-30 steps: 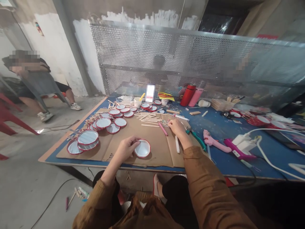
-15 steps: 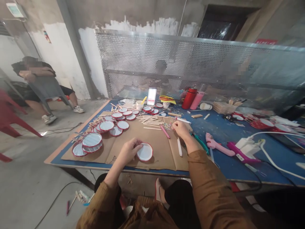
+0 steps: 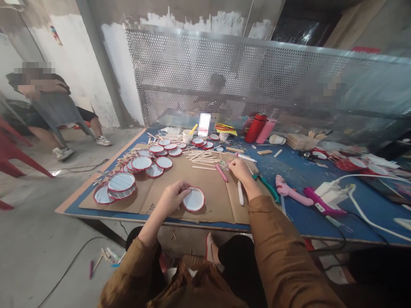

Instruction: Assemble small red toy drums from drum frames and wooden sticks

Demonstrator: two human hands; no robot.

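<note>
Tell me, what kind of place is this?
It looks like a small craft workshop. A glue gun lies on the blue table, with wooden sticks and many red-rimmed discs nearby.

With our left hand (image 3: 173,197) we hold a red-rimmed white disc (image 3: 193,199) over the cardboard (image 3: 212,188), near its front edge. Our right hand (image 3: 239,169) reaches a small tangled pile beside the pink marker (image 3: 221,173), while a white marker (image 3: 240,193) lies just below our wrist. To our left, more red-rimmed discs (image 3: 121,182) overlap in stacks.
</note>
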